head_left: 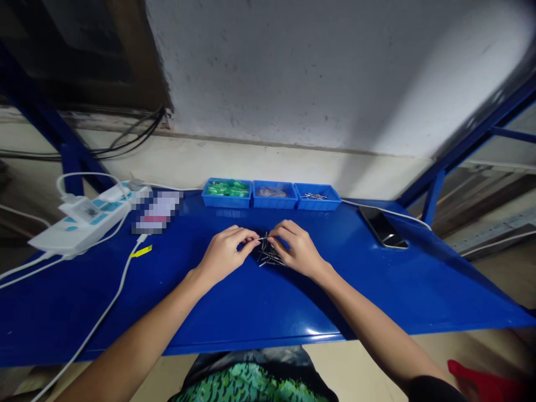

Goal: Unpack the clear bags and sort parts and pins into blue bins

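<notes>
My left hand (228, 249) and my right hand (298, 249) meet over the middle of the blue table. Between their fingertips runs a thin metal pin (262, 238), each hand pinching one end. Just below it lies a loose pile of similar thin metal pins (270, 258), partly covered by my right hand. The pins are too small for me to make out their exact kind.
Three blue bins stand along the wall: one with green pieces (228, 188), one with clear plastic packets (271, 192), one with metal pins (315, 196). A power strip (84, 220) and cables occupy the left, a phone (383, 227) the right. The table's front edge (251, 345) is near me.
</notes>
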Demonstrator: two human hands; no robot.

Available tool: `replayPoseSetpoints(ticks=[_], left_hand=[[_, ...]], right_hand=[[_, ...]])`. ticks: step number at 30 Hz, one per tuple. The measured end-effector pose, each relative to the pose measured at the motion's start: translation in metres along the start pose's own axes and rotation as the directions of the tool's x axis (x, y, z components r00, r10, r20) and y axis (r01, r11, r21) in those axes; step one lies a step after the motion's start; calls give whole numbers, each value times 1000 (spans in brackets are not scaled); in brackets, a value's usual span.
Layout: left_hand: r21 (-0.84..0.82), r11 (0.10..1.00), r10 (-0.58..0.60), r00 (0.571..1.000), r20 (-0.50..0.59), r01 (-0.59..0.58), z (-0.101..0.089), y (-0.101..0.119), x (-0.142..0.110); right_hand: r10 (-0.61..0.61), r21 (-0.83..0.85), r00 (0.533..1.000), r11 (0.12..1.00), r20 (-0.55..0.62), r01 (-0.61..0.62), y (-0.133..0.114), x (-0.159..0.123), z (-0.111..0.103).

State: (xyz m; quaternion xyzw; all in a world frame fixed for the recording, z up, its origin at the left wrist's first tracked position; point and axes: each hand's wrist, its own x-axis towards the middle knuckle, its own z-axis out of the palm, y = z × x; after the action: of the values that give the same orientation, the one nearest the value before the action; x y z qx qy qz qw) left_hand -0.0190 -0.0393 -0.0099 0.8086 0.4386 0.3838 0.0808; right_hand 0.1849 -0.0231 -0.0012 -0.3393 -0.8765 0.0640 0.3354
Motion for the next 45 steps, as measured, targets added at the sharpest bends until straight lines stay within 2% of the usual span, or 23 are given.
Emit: replayPoseSetpoints(ticks=[5, 10, 15, 27, 32, 38, 42, 45], left_hand=[[18, 1000, -4, 999, -39, 5, -2, -1, 1], [7, 998, 62, 998, 34, -62, -1, -3, 0], [23, 998, 62, 997, 41, -62, -1, -3, -1], [-20, 995, 103, 985, 141, -101, -5, -6, -1], [-36, 995, 96, 991, 88, -93, -7, -1, 1], [1, 998, 59, 998, -14, -59, -4, 4, 0], [-13, 999, 42, 999, -6, -42, -4, 3, -1], [-25, 1000, 3, 999, 43, -1, -3, 1, -2]], right_hand=[[-1, -24, 1000, 1000, 10, 1, 1, 0, 1], [10, -21, 1000, 1000, -7, -10, 2, -1, 0], [4, -11, 1000, 1000, 18, -4, 3, -1, 1], [5, 17, 999, 1000, 40, -6, 5, -2, 1], [50, 53, 999, 997, -22, -49, 4, -1, 2], [22, 101, 1000, 995, -2, -21, -1, -1, 3], [-15, 107, 1000, 994, -18, 16, -2, -1, 2], [-64, 53, 997, 996, -31, 66, 0, -1, -4]])
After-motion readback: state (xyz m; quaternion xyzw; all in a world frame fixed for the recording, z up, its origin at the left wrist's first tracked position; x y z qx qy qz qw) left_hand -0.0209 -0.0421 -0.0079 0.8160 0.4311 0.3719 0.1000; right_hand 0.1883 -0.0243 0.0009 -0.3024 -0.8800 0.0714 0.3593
